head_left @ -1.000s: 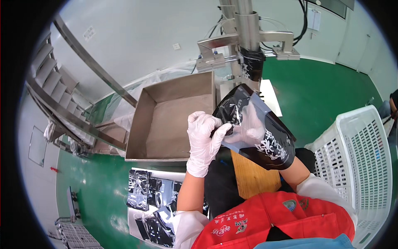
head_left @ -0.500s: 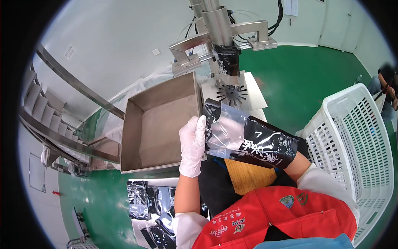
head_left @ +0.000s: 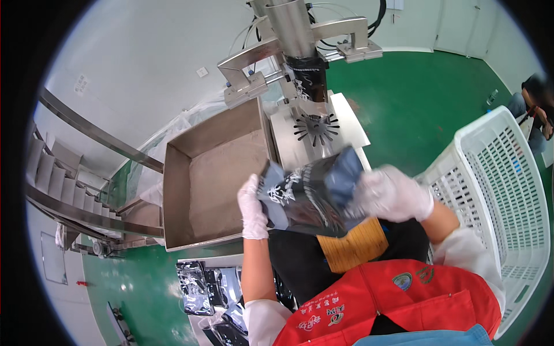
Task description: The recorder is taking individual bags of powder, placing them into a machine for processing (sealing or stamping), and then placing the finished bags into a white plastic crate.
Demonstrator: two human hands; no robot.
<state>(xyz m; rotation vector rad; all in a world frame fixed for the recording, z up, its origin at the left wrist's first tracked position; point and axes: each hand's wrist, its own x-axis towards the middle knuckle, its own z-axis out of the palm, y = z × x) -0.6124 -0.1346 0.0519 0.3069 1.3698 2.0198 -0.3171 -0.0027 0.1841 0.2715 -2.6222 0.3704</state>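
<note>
In front of my lap is a black printed plastic pouch (head_left: 303, 193), its right end spread wide. My gloved left hand (head_left: 253, 207) is closed on the pouch's left end. My gloved right hand (head_left: 395, 193) is at the pouch's right end, its fingers smeared by motion, so their grip is unclear. Beyond the pouch stands a steel filling machine (head_left: 297, 29) with another black pouch (head_left: 309, 78) around its vertical tube. A slotted, star-like metal disc (head_left: 317, 128) sits below that tube.
Left of the machine is a deep steel tray (head_left: 176, 196). Flat black pouches (head_left: 196, 288) lie on a surface at lower left. A tall white perforated basket (head_left: 502, 173) stands close on my right. Another person (head_left: 534, 112) is low at the far right.
My right hand, seen through the pouch's clear part before, is now outside at its right end. The pouch has turned and bulged; my left hand has shifted slightly left and down.
</note>
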